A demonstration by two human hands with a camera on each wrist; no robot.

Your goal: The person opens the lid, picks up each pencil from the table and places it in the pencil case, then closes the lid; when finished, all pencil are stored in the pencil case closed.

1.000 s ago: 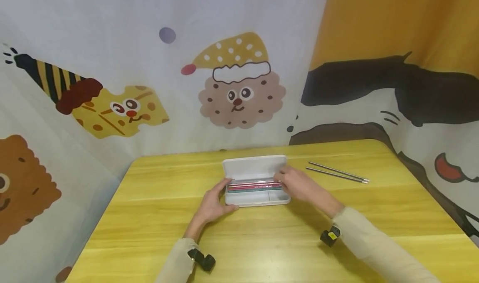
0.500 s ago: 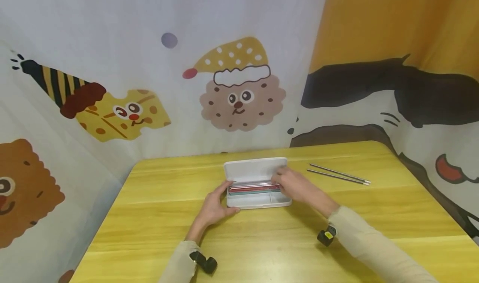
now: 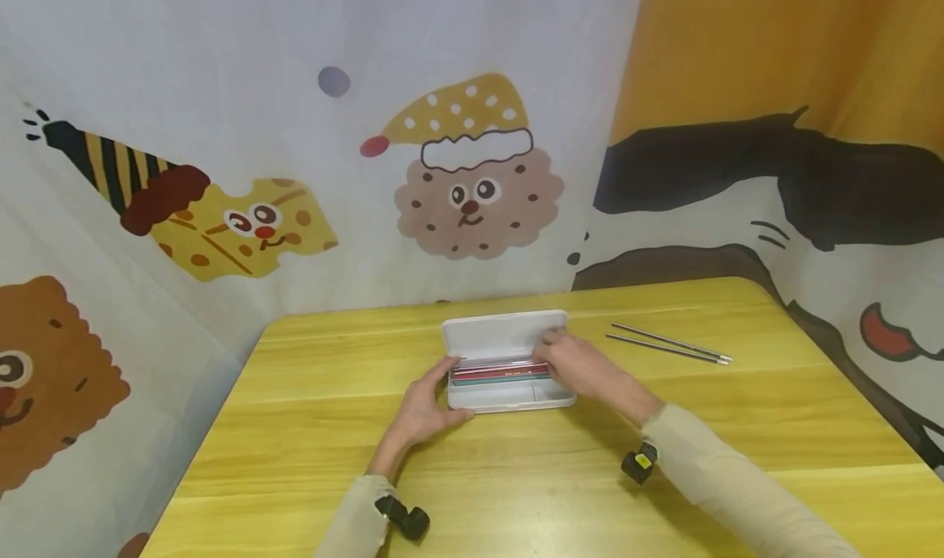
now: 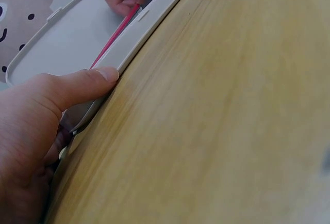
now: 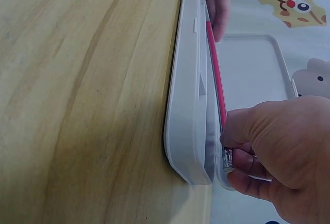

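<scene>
A white pencil case (image 3: 490,396) lies on the table with its lid (image 3: 490,334) raised at the back. Several pencils lie inside, red and teal ones among them. My left hand (image 3: 420,410) holds the case at its left end; in the left wrist view the thumb presses on the front wall. At the case's right end, my right hand (image 3: 583,365) pinches a red pencil (image 5: 217,74) near its silvery end, between thumb and fingers. That pencil lies lengthwise along the case, slightly raised at this end in the right wrist view. Its far end is hidden near the left hand.
To the right of the case, two dark pencils (image 3: 667,344) with white ends lie on the yellow wood-grain table (image 3: 516,484). A curtain (image 3: 354,238) printed with cartoon figures hangs behind the table. Each wrist bears a small black camera.
My right hand has shifted slightly left over the pencils at the case's right end. The left hand keeps its hold on the case. The head view has tilted a little.
</scene>
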